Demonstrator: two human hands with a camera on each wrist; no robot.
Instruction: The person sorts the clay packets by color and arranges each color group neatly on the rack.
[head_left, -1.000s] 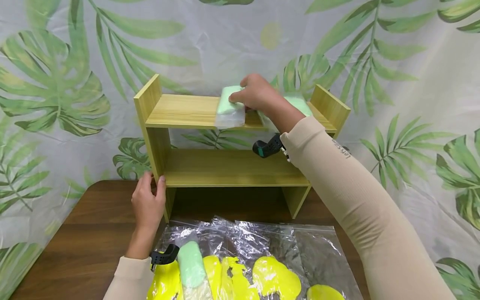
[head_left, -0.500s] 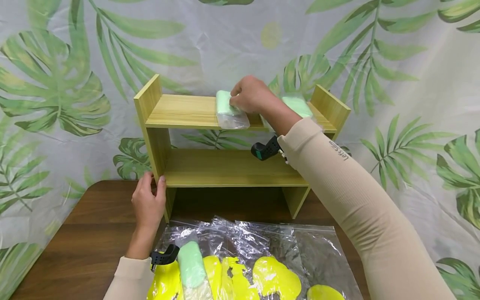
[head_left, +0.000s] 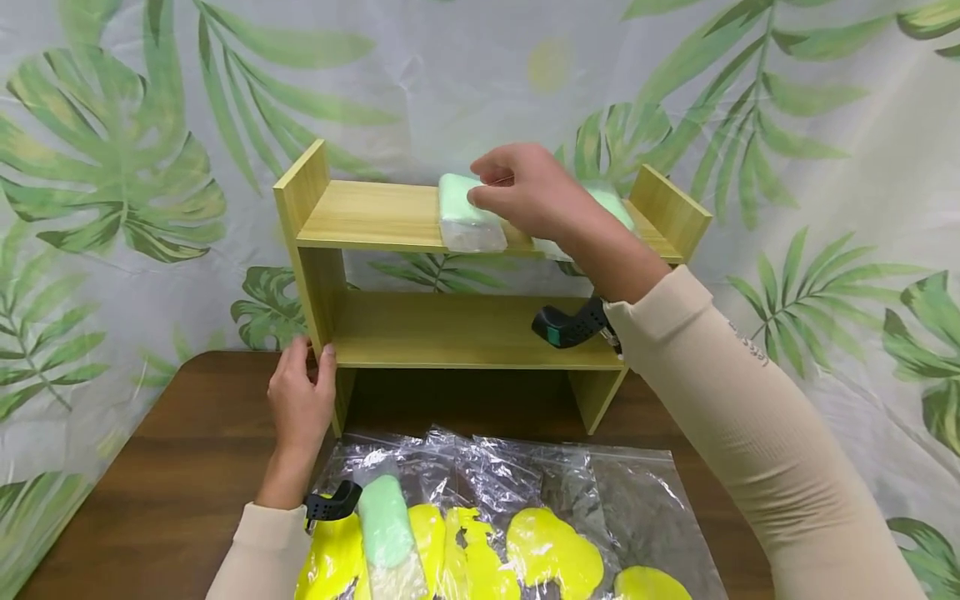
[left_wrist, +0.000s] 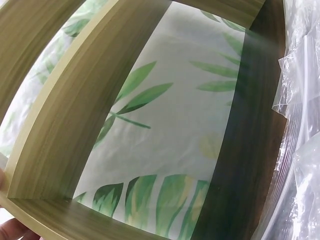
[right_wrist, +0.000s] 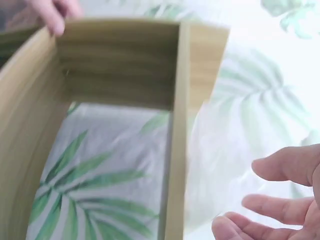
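Observation:
In the head view my left hand (head_left: 303,396) holds the left side panel of a small wooden shelf (head_left: 480,329), low on its front edge. The left wrist view shows only bits of its fingers at the shelf's corner. On the top board lies a pale green block in a clear bag (head_left: 467,204). My right hand (head_left: 525,187) is just above and beside it, thumb and fingers apart. In the right wrist view the fingers (right_wrist: 280,207) are spread with nothing between them. A second pale green bagged block (head_left: 611,204) lies to the right, partly hidden by the right arm.
On the brown table (head_left: 172,475) in front of the shelf lie overlapping clear zip bags (head_left: 637,492) with flat yellow pieces (head_left: 555,550). Another pale green bagged block (head_left: 386,521) lies on them. A leaf-print cloth (head_left: 465,92) hangs behind the shelf.
My right hand has let go of the bagged green block, which now lies on the top board, and has drawn slightly back to the right. The left hand stays on the shelf.

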